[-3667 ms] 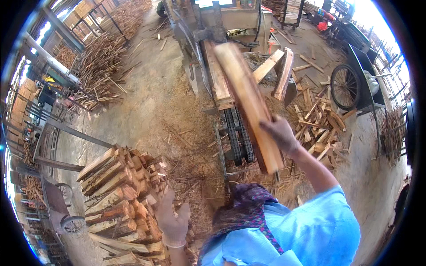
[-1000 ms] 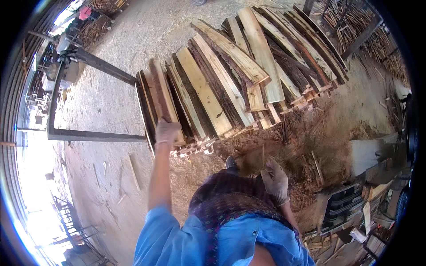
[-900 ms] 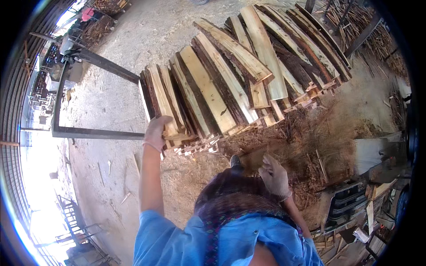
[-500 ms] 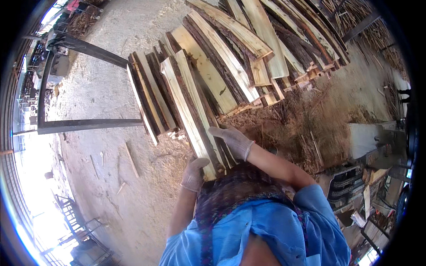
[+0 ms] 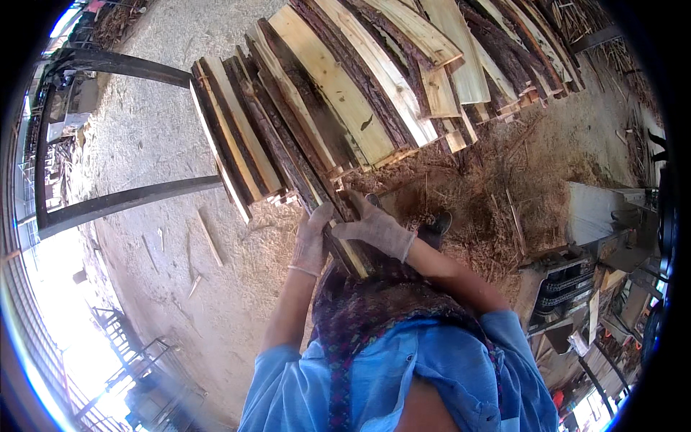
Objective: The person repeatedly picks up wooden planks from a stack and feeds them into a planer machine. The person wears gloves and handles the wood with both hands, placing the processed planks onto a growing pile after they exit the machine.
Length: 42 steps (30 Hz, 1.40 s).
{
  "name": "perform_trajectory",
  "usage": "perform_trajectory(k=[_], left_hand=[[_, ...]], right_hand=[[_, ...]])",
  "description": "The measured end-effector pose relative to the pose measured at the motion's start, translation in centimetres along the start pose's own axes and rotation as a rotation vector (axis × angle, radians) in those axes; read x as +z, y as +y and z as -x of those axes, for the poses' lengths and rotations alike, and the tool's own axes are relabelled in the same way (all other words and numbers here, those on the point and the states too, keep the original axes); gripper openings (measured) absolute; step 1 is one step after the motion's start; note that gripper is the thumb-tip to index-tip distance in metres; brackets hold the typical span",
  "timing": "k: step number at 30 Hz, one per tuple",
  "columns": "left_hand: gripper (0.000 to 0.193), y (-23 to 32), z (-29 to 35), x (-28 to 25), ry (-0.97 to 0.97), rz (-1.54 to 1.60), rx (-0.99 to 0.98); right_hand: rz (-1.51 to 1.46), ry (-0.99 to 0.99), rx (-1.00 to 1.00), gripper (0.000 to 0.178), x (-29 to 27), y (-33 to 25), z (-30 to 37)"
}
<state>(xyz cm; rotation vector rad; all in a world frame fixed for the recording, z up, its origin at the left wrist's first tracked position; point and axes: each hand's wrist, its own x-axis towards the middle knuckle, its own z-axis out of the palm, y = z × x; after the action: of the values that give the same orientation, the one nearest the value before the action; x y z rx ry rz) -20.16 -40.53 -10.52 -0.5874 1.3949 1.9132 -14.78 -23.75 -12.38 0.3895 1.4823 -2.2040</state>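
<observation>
In the head view, both gloved hands grip the near end of one long, bark-edged wooden slab [image 5: 317,180] that lies among the stack of sawn slabs [image 5: 374,93] ahead. The left hand [image 5: 311,241] is closed around the slab's left edge with the fingers wrapped under it, and the right hand [image 5: 374,229] is clamped over its top and right edge; the two sit close together at the end, which looks like a grip for steering a long, heavy piece along its length. The slab runs away from the person, its far part resting between neighbouring slabs on the pile. The stack is laid with all pieces roughly parallel and their cut ends lined up toward the person, probably so that they lie flat and can be taken from one side; it seems to rest on dark steel rails [image 5: 129,201] over the sawdust-covered floor [image 5: 165,288]. The very end of the slab is hidden behind the hands and a patterned scarf [image 5: 374,317] at the person's chest. A dark shoe [image 5: 435,227] shows just past the right wrist. The machinery at the right rim [image 5: 597,273] is bent by the lens and hard to make out.
</observation>
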Motion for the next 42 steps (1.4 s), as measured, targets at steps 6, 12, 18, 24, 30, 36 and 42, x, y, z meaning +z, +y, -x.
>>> perform_trajectory(k=[6,12,18,24,30,36,42], left_hand=[[0.043,0.6,0.0,-1.3,0.013,-0.176,0.041],[0.052,2.0,1.5,-1.7,0.081,-0.134,0.001],[0.059,2.5,3.1,0.2,0.090,0.006,-0.007],[0.054,2.6,4.7,-1.4,0.063,0.101,-0.002],[0.046,2.7,5.6,-1.9,0.047,0.090,0.004],[0.051,1.1,4.7,0.9,0.182,-0.278,0.077],[0.064,-2.4,2.5,1.6,0.339,-0.552,0.267]], right_hand=[[-0.052,-0.177,0.091,0.093,0.7,1.5,-1.3],[0.004,-0.168,0.167,0.074,-0.1,-0.8,0.2],[0.010,-0.152,0.103,0.051,-2.5,-3.3,2.4],[-0.207,-0.162,0.151,0.052,-4.5,-1.9,3.1],[-0.056,-0.205,0.103,0.051,-7.3,1.4,3.8],[0.086,-0.182,0.067,0.067,-3.4,-6.2,7.9],[0.765,0.172,0.124,0.107,-0.1,-9.3,7.1]])
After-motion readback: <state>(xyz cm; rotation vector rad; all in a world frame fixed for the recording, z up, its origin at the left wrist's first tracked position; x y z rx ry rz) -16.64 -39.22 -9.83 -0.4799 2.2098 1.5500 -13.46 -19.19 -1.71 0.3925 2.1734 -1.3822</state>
